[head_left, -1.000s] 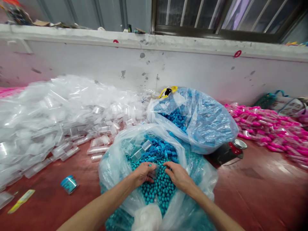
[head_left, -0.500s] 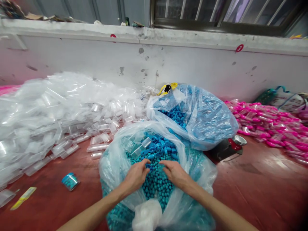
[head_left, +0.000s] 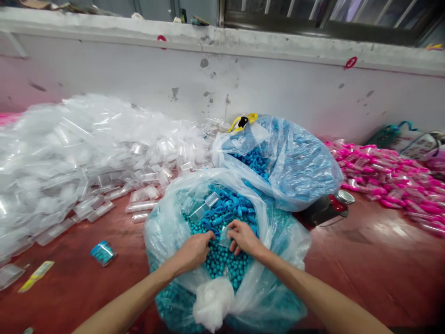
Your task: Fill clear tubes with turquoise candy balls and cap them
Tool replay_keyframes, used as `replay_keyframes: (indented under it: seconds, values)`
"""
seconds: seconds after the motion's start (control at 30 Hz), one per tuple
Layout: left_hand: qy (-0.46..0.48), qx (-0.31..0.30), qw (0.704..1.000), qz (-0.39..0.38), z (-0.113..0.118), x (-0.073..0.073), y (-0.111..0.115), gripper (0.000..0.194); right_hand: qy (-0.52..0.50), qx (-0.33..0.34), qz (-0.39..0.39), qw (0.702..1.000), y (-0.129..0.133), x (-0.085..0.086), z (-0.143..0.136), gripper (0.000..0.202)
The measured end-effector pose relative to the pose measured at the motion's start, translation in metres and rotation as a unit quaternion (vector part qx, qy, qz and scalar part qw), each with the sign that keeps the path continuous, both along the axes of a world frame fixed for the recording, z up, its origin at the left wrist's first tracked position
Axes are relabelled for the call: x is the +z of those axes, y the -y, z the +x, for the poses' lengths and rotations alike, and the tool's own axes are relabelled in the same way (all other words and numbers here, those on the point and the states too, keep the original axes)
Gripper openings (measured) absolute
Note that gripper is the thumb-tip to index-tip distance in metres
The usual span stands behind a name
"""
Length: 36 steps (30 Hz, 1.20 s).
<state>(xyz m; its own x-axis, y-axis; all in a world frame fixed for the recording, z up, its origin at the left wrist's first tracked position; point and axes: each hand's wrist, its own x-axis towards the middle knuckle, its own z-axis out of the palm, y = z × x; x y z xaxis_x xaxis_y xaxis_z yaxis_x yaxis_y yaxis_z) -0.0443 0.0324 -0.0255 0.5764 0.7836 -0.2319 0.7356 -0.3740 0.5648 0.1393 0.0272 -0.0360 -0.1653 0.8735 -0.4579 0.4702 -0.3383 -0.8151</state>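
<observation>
My right hand (head_left: 242, 239) has its fingers closed around a small clear plastic container (head_left: 224, 237), above the turquoise beads (head_left: 225, 265). My left hand (head_left: 195, 250) is pinched just to its left, on what looks like a blue plastic cap (head_left: 212, 232) partly hidden by the fingertips. Both hands are over an open clear plastic bag (head_left: 162, 234) full of beads. Inside it, behind the hands, lie loose blue caps (head_left: 239, 204) and several clear containers (head_left: 211, 200).
A heap of clear containers (head_left: 104, 153) spreads at left. A bag of blue caps (head_left: 302, 167) stands behind, beside a dark canister (head_left: 325, 209). Pink packed pieces (head_left: 385, 171) lie at right. A bead-filled container (head_left: 103, 253) and yellow tool (head_left: 36, 276) lie front left.
My right hand has moved up and left and now holds a clear container. My left hand stays nearly in place beside it. The view has tilted slightly down.
</observation>
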Motion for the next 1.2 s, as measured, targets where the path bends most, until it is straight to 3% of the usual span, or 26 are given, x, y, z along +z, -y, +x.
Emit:
replay_keyframes:
  seconds: [0.2, 0.43, 0.63, 0.73, 0.8, 0.87, 0.9, 0.97, 1.03, 1.07, 1.13, 1.2]
  values:
    - [0.043, 0.027, 0.998, -0.041, -0.009, -0.008, -0.01, 0.037, -0.027, 0.075, -0.053, 0.995, 0.012, -0.003, -0.023, 0.011]
    - [0.083, -0.002, 0.993, -0.089, -0.016, 0.002, -0.01, 0.04, -0.07, 0.161, -0.153, 0.973, -0.005, 0.001, -0.012, 0.017]
    - [0.095, -0.04, 0.989, -0.104, -0.018, 0.004, -0.007, 0.044, -0.002, 0.174, -0.092, 0.98, -0.004, 0.002, -0.01, 0.011]
    - [0.113, -0.023, 0.987, -0.113, -0.018, 0.003, -0.01, 0.042, 0.061, 0.187, 0.014, 0.98, 0.006, 0.013, -0.012, 0.025]
    - [0.125, -0.002, 0.983, -0.133, -0.018, 0.002, -0.012, 0.037, 0.158, 0.266, 0.155, 0.938, 0.016, 0.021, -0.014, 0.032]
    - [0.127, 0.019, 0.979, -0.156, -0.017, -0.002, -0.014, 0.033, 0.268, 0.356, 0.281, 0.85, 0.027, 0.025, -0.018, 0.03]
    - [0.127, 0.028, 0.978, -0.166, -0.017, -0.004, -0.015, 0.032, 0.307, 0.383, 0.32, 0.811, 0.031, 0.025, -0.02, 0.028]
    - [0.134, 0.047, 0.972, -0.187, -0.017, -0.008, -0.016, 0.033, 0.334, 0.391, 0.351, 0.783, 0.035, 0.021, -0.023, 0.025]
    - [0.148, 0.062, 0.966, -0.204, -0.017, -0.01, -0.016, 0.033, 0.314, 0.379, 0.351, 0.797, 0.033, 0.014, -0.025, 0.023]
    - [0.157, 0.068, 0.963, -0.21, -0.018, -0.009, -0.016, 0.033, 0.285, 0.367, 0.34, 0.818, 0.029, 0.011, -0.024, 0.021]
    - [0.173, 0.077, 0.958, -0.215, -0.019, -0.006, -0.016, 0.03, 0.195, 0.311, 0.289, 0.884, 0.02, 0.005, -0.021, 0.017]
    - [0.196, 0.074, 0.954, -0.216, -0.02, -0.001, -0.015, 0.026, 0.072, 0.235, 0.179, 0.953, 0.011, 0.002, -0.018, 0.014]
